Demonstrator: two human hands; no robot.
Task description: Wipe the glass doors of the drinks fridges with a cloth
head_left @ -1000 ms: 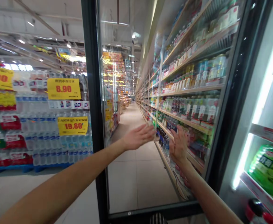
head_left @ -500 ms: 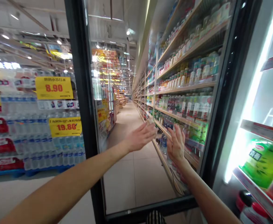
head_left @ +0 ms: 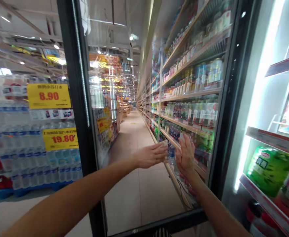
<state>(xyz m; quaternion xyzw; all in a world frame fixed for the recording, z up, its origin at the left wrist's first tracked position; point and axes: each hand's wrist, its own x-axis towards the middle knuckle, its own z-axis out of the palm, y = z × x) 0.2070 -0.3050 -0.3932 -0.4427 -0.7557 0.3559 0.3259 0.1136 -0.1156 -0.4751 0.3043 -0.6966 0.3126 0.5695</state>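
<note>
While the glass door (head_left: pixel 124 200) stood beside the lit fridge (head_left: pixel 273 206), the left hand (head_left: pixel 150 156) was at the door's pane, fingers extended, any pinch on the pale patch (head_left: pixel 165 144) undeterminable; the right hand (head_left: pixel 186 156), upright at that pane, had fingers slightly spread

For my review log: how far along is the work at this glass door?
Done, it seems: the door stands open beside the lit shelves. In hand: left hand and right hand are open at or near the glass, something pale and blurred by the left fingertips. Perhaps left: the haze low on the pane, unless that is reflection.
</note>
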